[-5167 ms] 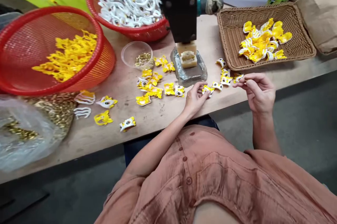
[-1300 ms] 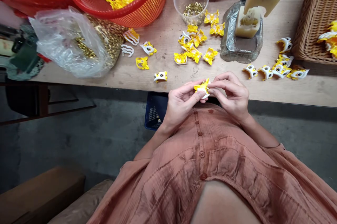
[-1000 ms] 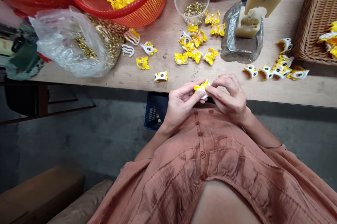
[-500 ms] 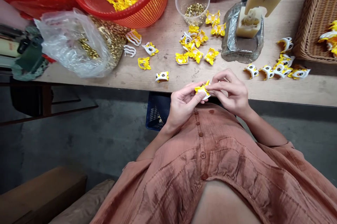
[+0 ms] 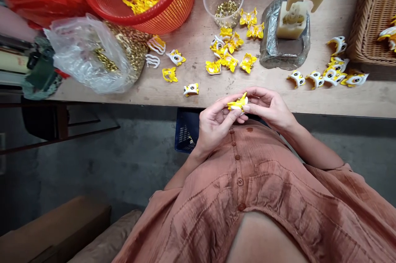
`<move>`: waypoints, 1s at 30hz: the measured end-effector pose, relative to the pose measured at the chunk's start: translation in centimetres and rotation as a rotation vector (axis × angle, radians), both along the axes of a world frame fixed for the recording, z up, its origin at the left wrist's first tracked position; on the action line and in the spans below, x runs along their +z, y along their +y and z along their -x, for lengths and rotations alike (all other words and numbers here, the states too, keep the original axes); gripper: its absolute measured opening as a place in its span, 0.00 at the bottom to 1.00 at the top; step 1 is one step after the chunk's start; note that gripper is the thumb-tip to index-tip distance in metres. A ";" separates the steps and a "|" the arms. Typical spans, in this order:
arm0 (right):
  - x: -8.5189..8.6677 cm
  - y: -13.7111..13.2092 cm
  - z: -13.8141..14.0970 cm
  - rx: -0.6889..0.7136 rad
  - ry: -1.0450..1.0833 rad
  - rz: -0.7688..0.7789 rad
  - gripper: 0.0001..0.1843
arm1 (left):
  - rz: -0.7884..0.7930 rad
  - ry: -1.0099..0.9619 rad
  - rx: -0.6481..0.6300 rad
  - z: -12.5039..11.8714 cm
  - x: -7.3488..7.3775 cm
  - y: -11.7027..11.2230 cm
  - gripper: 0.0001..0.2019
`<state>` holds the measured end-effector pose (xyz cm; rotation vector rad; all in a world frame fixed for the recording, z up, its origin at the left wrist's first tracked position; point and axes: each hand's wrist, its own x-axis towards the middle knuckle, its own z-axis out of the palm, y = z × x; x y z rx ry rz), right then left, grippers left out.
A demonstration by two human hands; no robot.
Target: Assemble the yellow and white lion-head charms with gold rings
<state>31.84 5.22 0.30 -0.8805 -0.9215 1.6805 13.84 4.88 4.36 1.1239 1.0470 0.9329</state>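
Note:
Just in front of the table's near edge, my left hand (image 5: pixel 216 118) and my right hand (image 5: pixel 269 108) both grip one small yellow-and-white plastic animal-head piece (image 5: pixel 237 103). My left thumb presses on its lower side, and the right thumb and fingers close on its right end. On the table ahead lies a heap of similar yellow pieces (image 5: pixel 227 50), some with white parts and eyes. A single white-and-yellow piece with eyes (image 5: pixel 191 89) rests left of my hands. Several more such pieces (image 5: pixel 332 75) stand to the right.
A press with a pale block (image 5: pixel 292 22) stands behind my right hand. Round about are a clear tub of brass rings (image 5: pixel 224 3), a red basket of yellow parts (image 5: pixel 182 3), a plastic bag of gold bits (image 5: pixel 89 57) and a wicker basket (image 5: pixel 371 19). A blue crate (image 5: pixel 184 131) sits below.
My right fingers have gone from pinching over the top of the piece to holding its right end, thumb in front. The view has shifted slightly.

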 end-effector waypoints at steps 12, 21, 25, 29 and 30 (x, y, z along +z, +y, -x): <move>0.4 -1.3 0.8 -0.026 0.076 0.054 0.20 | 0.075 -0.031 0.035 0.5 0.5 -0.7 0.18; 1.7 -1.6 1.1 -0.038 0.200 0.209 0.18 | 0.069 -0.106 0.025 0.4 0.0 -0.6 0.18; 2.1 -1.6 1.4 -0.031 0.206 0.205 0.18 | 0.048 -0.109 0.043 0.4 0.0 -0.6 0.16; 2.2 -1.6 1.9 -0.053 0.173 0.189 0.18 | 0.059 -0.116 0.082 0.4 -0.6 -0.5 0.14; 2.2 -1.6 2.0 -0.061 0.165 0.186 0.18 | 0.066 -0.118 0.085 0.5 -0.8 -0.5 0.14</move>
